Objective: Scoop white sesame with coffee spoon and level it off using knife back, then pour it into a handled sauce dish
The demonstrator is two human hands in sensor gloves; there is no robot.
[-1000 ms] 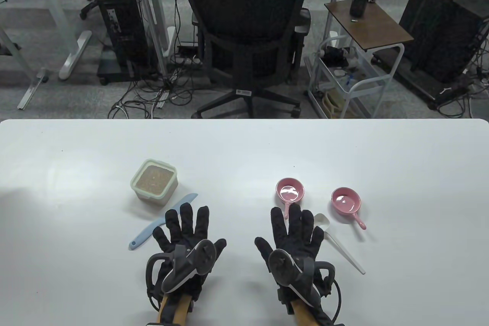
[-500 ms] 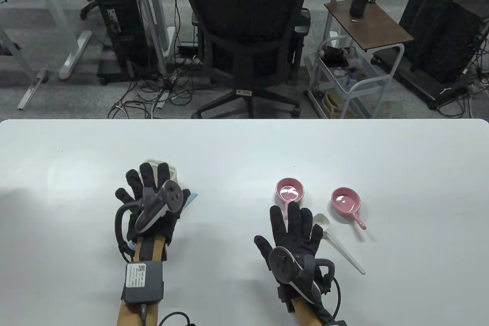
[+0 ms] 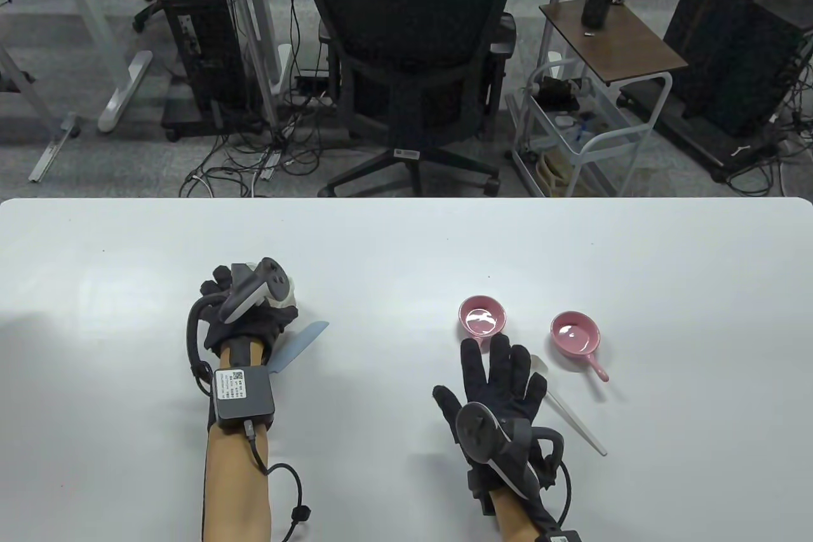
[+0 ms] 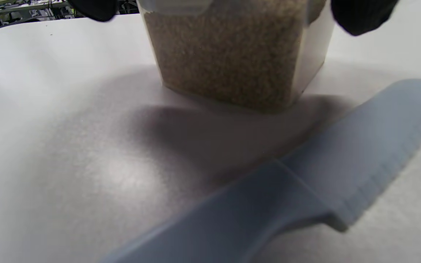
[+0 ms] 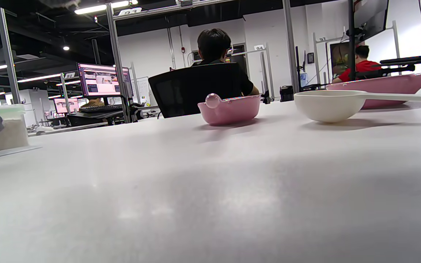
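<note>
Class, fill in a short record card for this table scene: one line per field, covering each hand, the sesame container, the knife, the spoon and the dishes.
Left hand: curled over the sesame container, fingers at its sides
Right hand: flat on the table, fingers spread, holding nothing
Knife: blue, lying beside the container, partly under the left wrist
Coffee spoon: white, on the table by the right hand
Sauce dishes: two, pink, handled, empty
</note>
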